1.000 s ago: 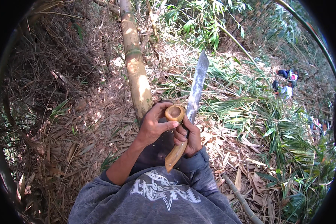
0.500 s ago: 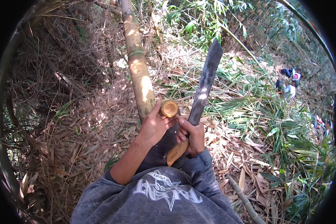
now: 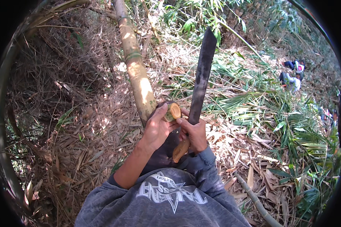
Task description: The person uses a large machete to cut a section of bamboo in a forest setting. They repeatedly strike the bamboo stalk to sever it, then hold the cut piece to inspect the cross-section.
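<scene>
Gripping the machete [image 3: 203,72], now raised upright, right hand [image 3: 193,132]; left hand [image 3: 157,126] clasping bamboo [image 3: 138,75].

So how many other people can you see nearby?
2 other people, both far upslope at the right among green leaves, close together; more may be hidden by foliage.

Sunlit slope of dry leaf litter [image 3: 102,125], green fronds [image 3: 291,125] at right, dense brush [image 3: 53,75] at left.
</scene>
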### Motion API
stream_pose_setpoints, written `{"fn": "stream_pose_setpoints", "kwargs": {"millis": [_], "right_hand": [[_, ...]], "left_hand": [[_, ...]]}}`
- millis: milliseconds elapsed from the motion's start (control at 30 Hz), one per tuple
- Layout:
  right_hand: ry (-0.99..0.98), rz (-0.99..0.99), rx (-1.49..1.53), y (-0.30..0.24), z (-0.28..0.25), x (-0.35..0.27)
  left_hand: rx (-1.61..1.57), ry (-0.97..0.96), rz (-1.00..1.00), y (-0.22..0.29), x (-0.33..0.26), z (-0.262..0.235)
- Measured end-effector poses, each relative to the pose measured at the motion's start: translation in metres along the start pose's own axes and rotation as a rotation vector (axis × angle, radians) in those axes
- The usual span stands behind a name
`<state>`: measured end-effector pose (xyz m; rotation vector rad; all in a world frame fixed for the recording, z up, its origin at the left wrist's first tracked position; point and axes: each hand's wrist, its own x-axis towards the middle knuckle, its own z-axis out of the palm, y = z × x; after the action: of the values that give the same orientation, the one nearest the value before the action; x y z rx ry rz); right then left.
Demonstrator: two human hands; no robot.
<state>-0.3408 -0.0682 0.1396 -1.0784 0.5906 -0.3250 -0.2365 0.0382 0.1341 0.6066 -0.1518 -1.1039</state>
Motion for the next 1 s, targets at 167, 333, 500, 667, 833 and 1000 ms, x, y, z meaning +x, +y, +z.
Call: {"fn": "stream_pose_setpoints", "kwargs": {"millis": [167, 333, 500, 667, 833, 1000], "right_hand": [[0.008, 0.037, 0.061, -0.003, 0.002, -0.003], [-0.022, 0.049, 0.070, -0.001, 0.003, -0.004], [0.058, -0.012, -0.167, 0.003, -0.008, -0.002], [0.195, -0.398, -0.876, 0.011, -0.036, -0.008], [0.134, -0.697, -1.120, 0.023, -0.060, -0.011], [0.053, -0.802, -1.273, 0.013, -0.063, -0.014]], "left_hand": [[0.114, 0.011, 0.026, -0.003, -0.001, 0.000], [0.212, 0.163, 0.087, -0.009, -0.003, 0.002], [0.455, 0.349, 0.148, -0.004, -0.003, 0.010], [0.338, 0.382, 0.105, 0.001, 0.001, 0.011], [0.262, 0.345, 0.098, -0.005, 0.006, 0.009], [0.204, 0.150, 0.245, -0.015, 0.010, -0.001]]}}
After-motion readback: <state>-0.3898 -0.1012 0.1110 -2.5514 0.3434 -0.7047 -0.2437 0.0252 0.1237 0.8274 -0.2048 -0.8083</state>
